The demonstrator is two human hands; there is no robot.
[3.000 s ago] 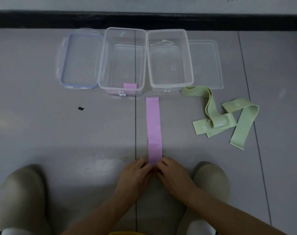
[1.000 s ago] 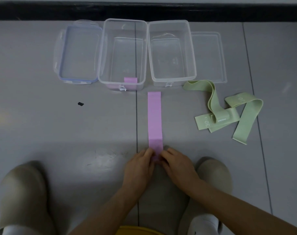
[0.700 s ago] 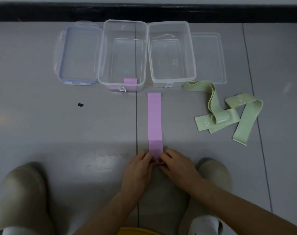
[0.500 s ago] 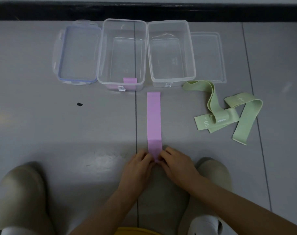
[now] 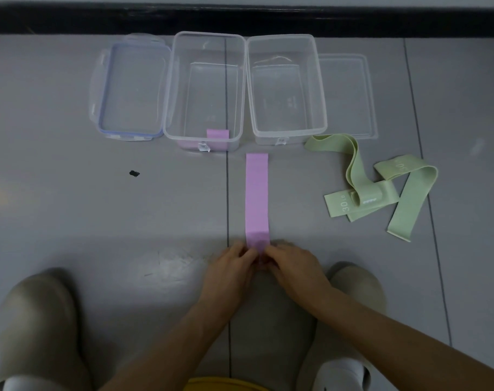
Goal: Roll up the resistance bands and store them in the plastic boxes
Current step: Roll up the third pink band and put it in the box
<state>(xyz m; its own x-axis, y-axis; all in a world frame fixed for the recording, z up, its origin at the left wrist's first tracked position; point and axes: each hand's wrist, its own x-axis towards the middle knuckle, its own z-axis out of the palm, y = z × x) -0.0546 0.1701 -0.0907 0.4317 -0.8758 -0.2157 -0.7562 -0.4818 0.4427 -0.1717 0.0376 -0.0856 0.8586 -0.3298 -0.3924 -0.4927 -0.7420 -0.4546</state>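
Observation:
A pink resistance band (image 5: pixel 257 198) lies flat on the grey floor, stretching from my hands toward the boxes. My left hand (image 5: pixel 228 273) and my right hand (image 5: pixel 293 270) both pinch its near end, which is curled under my fingertips. Two clear plastic boxes stand open at the back. The left box (image 5: pixel 169 88) holds a rolled pink band (image 5: pixel 217 135) against its near wall. The right box (image 5: pixel 320 88) has nothing in it. Two green bands (image 5: pixel 381 187) lie tangled on the floor at the right.
A blue-rimmed lid (image 5: pixel 130 91) lies left of the boxes and a clear lid (image 5: pixel 350 91) right of them. A black baseboard (image 5: pixel 240 21) runs behind. My two shoes (image 5: pixel 37 325) flank my arms. A small dark speck (image 5: pixel 134 173) sits on the floor.
My fingers have kept working at the near end of the pink band, and that end has crept slightly forward. The far end has stayed put.

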